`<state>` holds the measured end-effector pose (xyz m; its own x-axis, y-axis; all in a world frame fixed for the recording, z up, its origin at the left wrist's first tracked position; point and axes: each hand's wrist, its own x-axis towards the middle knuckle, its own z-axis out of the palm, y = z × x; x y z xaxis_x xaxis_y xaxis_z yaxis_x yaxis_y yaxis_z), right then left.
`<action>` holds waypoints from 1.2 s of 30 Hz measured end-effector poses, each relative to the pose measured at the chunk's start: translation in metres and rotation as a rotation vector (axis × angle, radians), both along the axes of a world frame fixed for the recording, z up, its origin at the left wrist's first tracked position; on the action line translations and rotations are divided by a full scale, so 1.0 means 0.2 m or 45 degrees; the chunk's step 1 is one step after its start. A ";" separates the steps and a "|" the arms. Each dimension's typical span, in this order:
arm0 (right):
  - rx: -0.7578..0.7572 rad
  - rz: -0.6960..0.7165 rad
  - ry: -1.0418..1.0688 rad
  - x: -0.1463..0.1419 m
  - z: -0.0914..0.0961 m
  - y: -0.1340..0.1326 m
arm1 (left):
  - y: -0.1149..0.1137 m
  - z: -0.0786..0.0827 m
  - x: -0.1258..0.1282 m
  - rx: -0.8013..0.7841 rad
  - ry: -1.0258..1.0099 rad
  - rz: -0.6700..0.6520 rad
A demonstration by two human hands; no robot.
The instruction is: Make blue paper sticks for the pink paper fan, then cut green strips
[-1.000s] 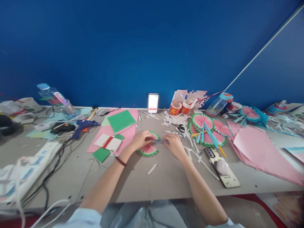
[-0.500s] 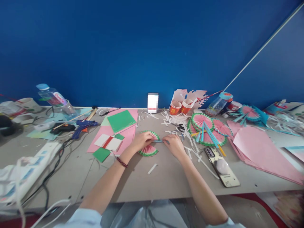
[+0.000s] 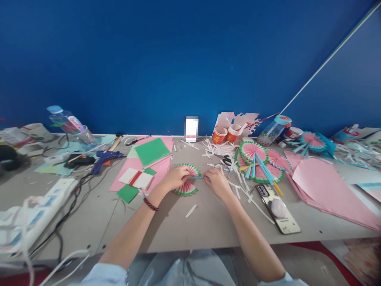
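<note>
Between the hands lies the paper fan, probably light and easily crushed (best gripped at its folded hub), the left hand closed on it, the right hand pinching its blue stick.

both bare forearms reach forward and angle inward, so the wrists come near each other. the left grip is curled palm down, its fingertips pinched together. the right grip sits just beside it, knuckles up, fingers bent and closed.
</note>
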<state>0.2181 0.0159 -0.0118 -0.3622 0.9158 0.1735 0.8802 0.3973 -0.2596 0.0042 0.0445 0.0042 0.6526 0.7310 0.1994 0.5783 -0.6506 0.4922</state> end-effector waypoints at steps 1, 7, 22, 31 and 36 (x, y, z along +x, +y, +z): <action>-0.004 -0.002 0.003 0.00 0.00 0.00 | 0.00 0.02 -0.01 -0.044 -0.014 -0.010; -0.025 0.002 0.029 -0.01 0.01 -0.01 | -0.03 0.12 -0.06 -0.245 -0.017 -0.263; -0.112 -0.039 -0.016 -0.01 0.02 -0.02 | -0.07 -0.06 -0.05 -0.084 -0.031 0.006; -0.136 -0.024 -0.045 -0.02 0.03 -0.03 | -0.08 -0.09 -0.03 0.073 -0.029 0.024; -0.127 -0.008 -0.048 -0.02 0.03 -0.03 | -0.09 -0.09 -0.01 0.136 0.031 -0.075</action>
